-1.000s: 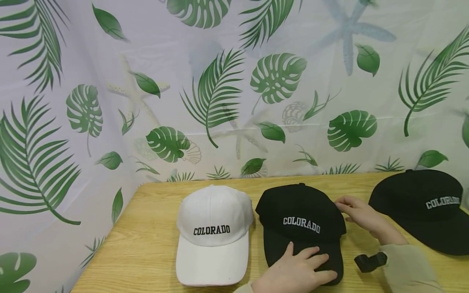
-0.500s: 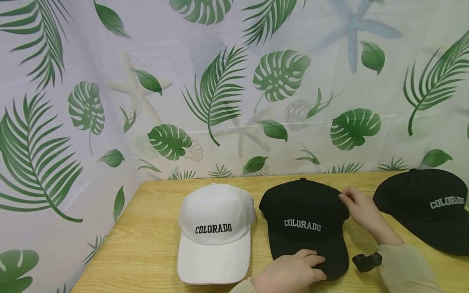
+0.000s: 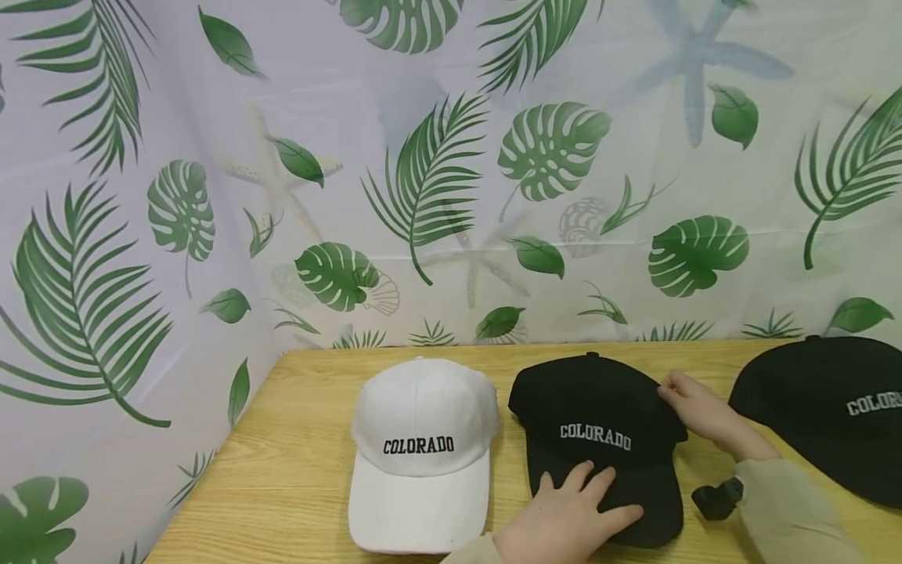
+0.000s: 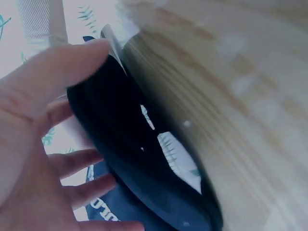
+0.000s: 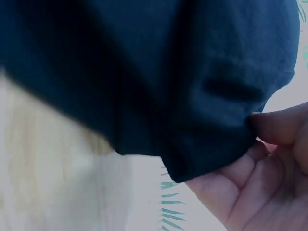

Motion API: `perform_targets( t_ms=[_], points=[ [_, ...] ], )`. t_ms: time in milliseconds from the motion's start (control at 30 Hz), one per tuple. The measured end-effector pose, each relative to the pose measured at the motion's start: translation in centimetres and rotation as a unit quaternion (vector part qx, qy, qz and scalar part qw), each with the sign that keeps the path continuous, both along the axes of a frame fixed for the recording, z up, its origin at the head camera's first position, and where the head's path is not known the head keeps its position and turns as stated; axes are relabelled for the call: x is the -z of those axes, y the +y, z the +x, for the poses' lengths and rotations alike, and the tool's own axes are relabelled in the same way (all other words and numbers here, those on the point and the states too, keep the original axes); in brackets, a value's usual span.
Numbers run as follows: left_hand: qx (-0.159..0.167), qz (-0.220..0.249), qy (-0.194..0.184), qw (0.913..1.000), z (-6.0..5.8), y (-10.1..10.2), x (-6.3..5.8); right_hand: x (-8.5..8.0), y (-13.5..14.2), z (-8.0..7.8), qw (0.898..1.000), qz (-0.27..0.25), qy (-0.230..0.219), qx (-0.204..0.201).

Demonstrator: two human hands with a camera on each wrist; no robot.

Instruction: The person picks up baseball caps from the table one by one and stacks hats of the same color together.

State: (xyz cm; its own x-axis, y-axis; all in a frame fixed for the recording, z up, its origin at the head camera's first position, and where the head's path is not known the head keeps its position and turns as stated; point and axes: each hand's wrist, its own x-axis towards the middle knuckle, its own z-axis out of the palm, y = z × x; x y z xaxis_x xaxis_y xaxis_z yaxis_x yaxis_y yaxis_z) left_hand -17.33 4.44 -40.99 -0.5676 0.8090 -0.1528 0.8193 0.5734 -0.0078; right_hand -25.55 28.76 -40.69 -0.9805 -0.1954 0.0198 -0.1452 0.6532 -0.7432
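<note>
A black baseball cap with white COLORADO lettering sits on the wooden table, brim toward me. Fingers spread, my left hand rests over its brim. From the left wrist view, that hand has straight fingers along the top side of the brim and the thumb near one end of its edge. At the cap's right rear, my right hand pinches the lower edge of the crown. The right wrist view shows the thumb and curled fingers of this hand on the black cloth edge.
A white COLORADO cap stands just left of the black one. Another black cap lies to the right, partly out of view. Leaf-printed cloth hangs behind the table. A small black device sits at the right sleeve.
My left fingers were spread, drew together half a second ago, and are spread over the brim again. My right hand keeps to the cap's right rear edge. The head view has shifted slightly.
</note>
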Motion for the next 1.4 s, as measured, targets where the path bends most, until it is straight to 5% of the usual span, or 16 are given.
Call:
perform_targets(
  t_ms=[333,567,967,1133,1400],
  points=[
    [0.019,-0.016,0.121,0.9923,0.4,0.2,0.0,-0.5,0.0,0.7,0.988,-0.091,-0.104,-0.062],
    [0.049,-0.041,0.111,0.9917,0.6,0.6,-0.5,-1.2,-0.4,0.3,0.992,-0.040,-0.097,-0.076],
    [0.127,0.002,0.095,0.9873,1.9,0.6,-2.2,-3.6,-2.7,-1.7,0.987,0.041,-0.080,-0.132],
    [0.146,0.051,0.157,0.9755,1.8,0.0,-2.5,-3.7,-2.9,-1.5,0.986,0.050,-0.082,-0.135],
    [0.168,0.138,0.274,0.9367,2.0,-0.4,-2.6,-3.2,-3.2,-1.4,0.988,0.054,-0.072,-0.123]
  ],
)
